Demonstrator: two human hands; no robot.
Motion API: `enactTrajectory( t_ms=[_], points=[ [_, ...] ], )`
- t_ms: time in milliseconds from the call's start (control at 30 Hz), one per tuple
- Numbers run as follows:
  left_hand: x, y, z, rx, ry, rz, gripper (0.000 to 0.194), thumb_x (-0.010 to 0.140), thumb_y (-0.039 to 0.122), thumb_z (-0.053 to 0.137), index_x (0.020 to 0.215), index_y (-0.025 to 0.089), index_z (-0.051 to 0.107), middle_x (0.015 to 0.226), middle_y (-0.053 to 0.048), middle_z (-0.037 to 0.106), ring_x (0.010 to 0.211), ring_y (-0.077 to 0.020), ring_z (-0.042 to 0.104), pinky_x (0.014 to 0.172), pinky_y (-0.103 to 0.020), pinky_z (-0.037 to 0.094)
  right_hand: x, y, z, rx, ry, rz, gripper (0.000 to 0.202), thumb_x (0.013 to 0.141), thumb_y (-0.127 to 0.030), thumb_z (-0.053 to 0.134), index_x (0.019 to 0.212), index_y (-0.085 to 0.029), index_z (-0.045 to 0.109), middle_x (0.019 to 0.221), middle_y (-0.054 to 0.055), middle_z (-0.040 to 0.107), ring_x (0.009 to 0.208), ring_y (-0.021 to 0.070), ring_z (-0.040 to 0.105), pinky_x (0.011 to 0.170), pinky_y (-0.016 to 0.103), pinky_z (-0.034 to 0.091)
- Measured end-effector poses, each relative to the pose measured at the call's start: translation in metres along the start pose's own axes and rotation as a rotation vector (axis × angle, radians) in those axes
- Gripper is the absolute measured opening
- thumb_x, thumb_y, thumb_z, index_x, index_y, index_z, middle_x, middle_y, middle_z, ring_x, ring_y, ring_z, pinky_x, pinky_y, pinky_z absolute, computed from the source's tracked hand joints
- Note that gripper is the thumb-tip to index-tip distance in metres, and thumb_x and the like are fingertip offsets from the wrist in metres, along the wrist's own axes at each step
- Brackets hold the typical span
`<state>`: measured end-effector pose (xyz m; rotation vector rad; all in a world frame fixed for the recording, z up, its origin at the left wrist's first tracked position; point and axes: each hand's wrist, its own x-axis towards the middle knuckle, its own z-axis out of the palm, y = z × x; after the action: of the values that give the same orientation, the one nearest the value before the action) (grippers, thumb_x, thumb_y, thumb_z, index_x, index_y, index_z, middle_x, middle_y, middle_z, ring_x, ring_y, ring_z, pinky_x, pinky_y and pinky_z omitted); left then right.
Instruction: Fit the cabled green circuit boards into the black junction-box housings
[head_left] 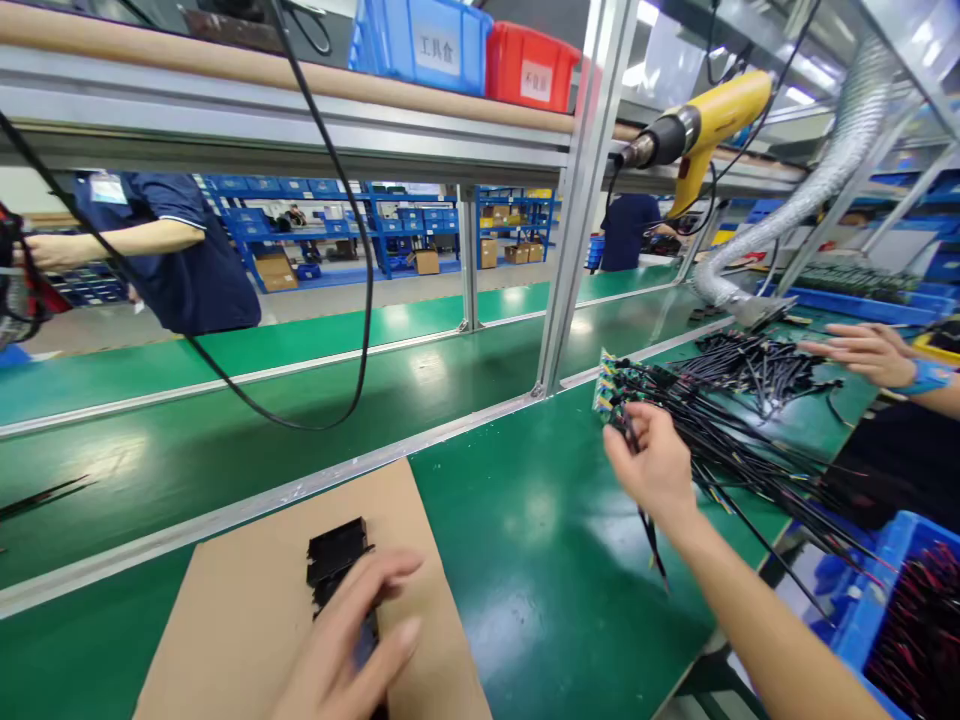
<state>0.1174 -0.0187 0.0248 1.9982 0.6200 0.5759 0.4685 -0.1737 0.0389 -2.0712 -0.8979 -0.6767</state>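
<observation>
My left hand (pixel 352 635) is in front of a row of black plastic housings (pixel 337 550) on a cardboard sheet (pixel 255 600). Its thumb and fingers are spread apart, and nothing shows between them; part of the row is hidden behind it. My right hand (pixel 656 462) is closed in a pinch around a black cable (pixel 651 545), whose loose end hangs below the fingers toward the green bench. Right by those fingertips stand several small green circuit boards (pixel 606 385), with a bundle of black cables (pixel 720 440) running from them to the right.
At the right edge, a co-worker's hand (pixel 870 350) reaches over a pile of black cables (pixel 757 365). A yellow heat gun (pixel 705 125) hangs above. A metal post (pixel 577 200) rises behind the bench. A blue bin (pixel 892 540) with wires stands lower right. A black cord (pixel 364 300) loops down.
</observation>
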Motion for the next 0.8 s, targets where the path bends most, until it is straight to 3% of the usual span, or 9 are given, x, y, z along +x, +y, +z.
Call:
enactTrajectory(
  t_ms=[100,200,300,433,467,533,633,700,800],
  points=[
    [0.055,0.041,0.041,-0.543,-0.295,-0.223,0.055,0.087,0.053,0.054,0.13,0.019,0.052,0.129,-0.014,0.057,0.11,-0.0259,0.06,0.096,-0.041,0.049,-0.076,-0.071,-0.002,0.149,-0.058,-0.22,0.031,0.087,-0.028,0.053,0.115,-0.018,0.048,0.079,0.005,0.06,0.061,0.0165,0.058,0.056,0.029,0.049],
    [0.08,0.058,0.058,-0.705,-0.246,-0.241,0.057,0.081,0.049,0.064,0.124,0.014,0.055,0.117,-0.016,0.063,0.092,-0.0247,0.066,0.081,-0.038,0.054,-0.117,-0.116,-0.02,0.292,-0.198,-0.456,0.03,0.084,-0.023,0.055,0.114,-0.022,0.051,0.083,0.005,0.064,0.069,0.0182,0.062,0.059,0.029,0.052],
    [0.076,0.063,0.032,-0.6,-0.296,-0.085,0.047,0.079,0.042,0.068,0.115,0.013,0.063,0.1,-0.013,0.069,0.086,-0.0244,0.067,0.08,-0.037,0.053,-0.099,-0.119,-0.065,0.485,-0.317,-0.663,0.044,0.076,-0.021,0.064,0.119,-0.025,0.054,0.093,0.006,0.064,0.083,0.0216,0.062,0.071,0.034,0.054],
    [0.064,0.083,-0.027,-0.336,-0.37,0.294,0.029,0.073,0.033,0.07,0.094,0.013,0.073,0.086,-0.011,0.071,0.079,-0.0252,0.067,0.074,-0.035,0.052,-0.024,-0.088,-0.11,0.524,0.016,-0.458,0.041,0.079,-0.023,0.061,0.12,-0.03,0.06,0.109,0.008,0.061,0.101,0.0262,0.058,0.088,0.044,0.048],
    [0.062,0.092,-0.037,-0.278,-0.362,0.407,0.027,0.074,0.032,0.067,0.092,0.013,0.074,0.085,-0.011,0.071,0.077,-0.0251,0.066,0.072,-0.034,0.051,-0.007,-0.082,-0.109,0.582,-0.091,-0.404,0.039,0.083,-0.031,0.057,0.122,-0.03,0.059,0.116,0.008,0.06,0.108,0.027,0.056,0.094,0.045,0.045],
    [0.06,0.109,-0.048,-0.183,-0.345,0.592,0.028,0.076,0.032,0.062,0.094,0.014,0.075,0.083,-0.011,0.072,0.076,-0.0248,0.066,0.069,-0.033,0.05,0.015,-0.08,-0.09,0.689,-0.527,-0.336,0.044,0.091,-0.047,0.047,0.131,-0.03,0.053,0.13,0.007,0.055,0.12,0.0257,0.052,0.103,0.044,0.04],
    [0.057,0.129,-0.049,-0.037,-0.286,0.735,0.029,0.078,0.034,0.061,0.096,0.017,0.074,0.083,-0.009,0.073,0.076,-0.0226,0.067,0.073,-0.031,0.047,0.015,-0.096,-0.045,0.965,-1.176,-0.29,0.078,0.084,-0.074,0.038,0.145,-0.026,0.036,0.148,0.009,0.039,0.136,0.0261,0.036,0.109,0.045,0.033],
    [0.054,0.133,-0.049,0.039,-0.232,0.781,0.029,0.079,0.039,0.062,0.094,0.018,0.075,0.084,-0.008,0.073,0.074,-0.0205,0.065,0.075,-0.031,0.045,0.0,-0.112,-0.023,1.101,-1.372,-0.311,0.097,0.073,-0.083,0.044,0.148,-0.023,0.03,0.149,0.011,0.035,0.138,0.0278,0.031,0.11,0.046,0.029],
    [0.049,0.128,-0.053,0.022,-0.142,0.809,0.034,0.08,0.046,0.063,0.091,0.017,0.075,0.08,-0.009,0.072,0.07,-0.0193,0.061,0.071,-0.031,0.043,-0.023,-0.13,-0.013,1.332,-1.473,-0.298,0.101,0.071,-0.081,0.051,0.148,-0.02,0.029,0.142,0.015,0.043,0.13,0.0284,0.042,0.105,0.044,0.035]
  ],
)
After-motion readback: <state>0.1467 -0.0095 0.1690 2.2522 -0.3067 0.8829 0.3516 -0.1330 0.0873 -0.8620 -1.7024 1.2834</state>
